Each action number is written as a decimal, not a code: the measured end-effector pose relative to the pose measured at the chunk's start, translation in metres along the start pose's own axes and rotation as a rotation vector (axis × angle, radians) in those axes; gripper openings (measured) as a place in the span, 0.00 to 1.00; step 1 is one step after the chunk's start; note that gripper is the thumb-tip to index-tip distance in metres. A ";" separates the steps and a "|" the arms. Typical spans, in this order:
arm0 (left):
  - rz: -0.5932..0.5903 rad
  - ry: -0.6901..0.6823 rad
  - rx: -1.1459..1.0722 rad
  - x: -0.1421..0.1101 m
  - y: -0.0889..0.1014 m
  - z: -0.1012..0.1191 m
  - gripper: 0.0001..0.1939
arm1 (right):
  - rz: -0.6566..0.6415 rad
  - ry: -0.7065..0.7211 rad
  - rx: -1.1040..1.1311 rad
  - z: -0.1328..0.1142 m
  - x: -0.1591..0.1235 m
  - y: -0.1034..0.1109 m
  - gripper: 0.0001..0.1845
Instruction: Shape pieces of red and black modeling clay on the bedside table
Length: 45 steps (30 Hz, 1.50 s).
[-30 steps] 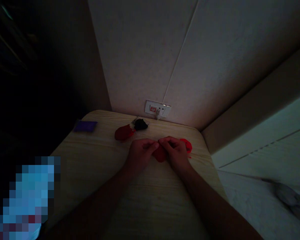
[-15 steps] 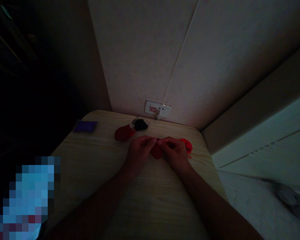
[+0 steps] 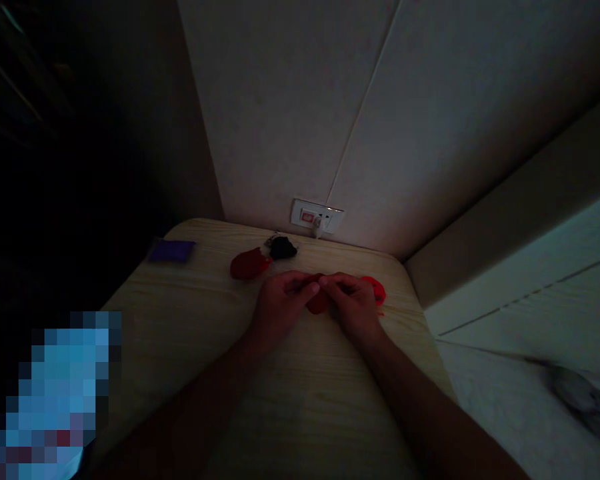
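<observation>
Between my two hands is a small dark red piece point(image 3: 318, 304), soft-looking and rounded at its lower end; the dim light hides its exact kind. My left hand point(image 3: 283, 303) pinches its upper edge from the left. From the other side, the fingertips of my right hand point(image 3: 351, 300) close on the same edge, almost touching the left thumb. Partly behind my right hand lies a bright red ring-shaped item point(image 3: 377, 291). Beyond my left hand rest a dark red oval pouch-like item point(image 3: 249, 264) and a crumpled black item point(image 3: 283, 248).
A purple packet point(image 3: 171, 251) lies at the far left of the wooden table point(image 3: 205, 320). On the wall behind is a socket point(image 3: 317, 217) with a plug in it. A pale cabinet point(image 3: 530, 287) stands along the right. A pixelated blue patch covers the lower left.
My left thumb has shifted slightly along the edge of the red piece, which has tilted a little. Both hands keep their hold; the other items lie as before.
</observation>
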<state>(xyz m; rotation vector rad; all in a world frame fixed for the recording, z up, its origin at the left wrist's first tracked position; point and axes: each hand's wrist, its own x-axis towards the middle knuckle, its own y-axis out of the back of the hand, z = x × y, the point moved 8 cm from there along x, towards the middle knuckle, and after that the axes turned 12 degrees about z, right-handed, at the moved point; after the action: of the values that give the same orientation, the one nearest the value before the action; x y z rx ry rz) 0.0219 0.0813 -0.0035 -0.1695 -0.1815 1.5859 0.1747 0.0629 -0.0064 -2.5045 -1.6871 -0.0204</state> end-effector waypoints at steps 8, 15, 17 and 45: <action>-0.021 0.033 0.010 -0.002 -0.002 -0.001 0.09 | -0.017 0.058 -0.048 -0.007 0.000 0.000 0.09; 0.037 0.036 0.030 0.000 0.003 0.000 0.10 | -0.025 0.038 -0.027 -0.007 -0.001 -0.002 0.08; 0.073 0.042 0.021 0.001 0.006 0.001 0.10 | -0.030 0.036 -0.045 -0.007 -0.002 -0.003 0.09; -0.092 -0.070 0.195 -0.005 -0.008 0.003 0.09 | -0.009 -0.010 -0.028 -0.005 -0.002 -0.002 0.14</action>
<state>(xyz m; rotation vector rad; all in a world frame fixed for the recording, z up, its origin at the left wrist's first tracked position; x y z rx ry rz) 0.0293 0.0760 0.0014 0.0457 -0.0876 1.5091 0.1728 0.0616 -0.0017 -2.5209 -1.7136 -0.0323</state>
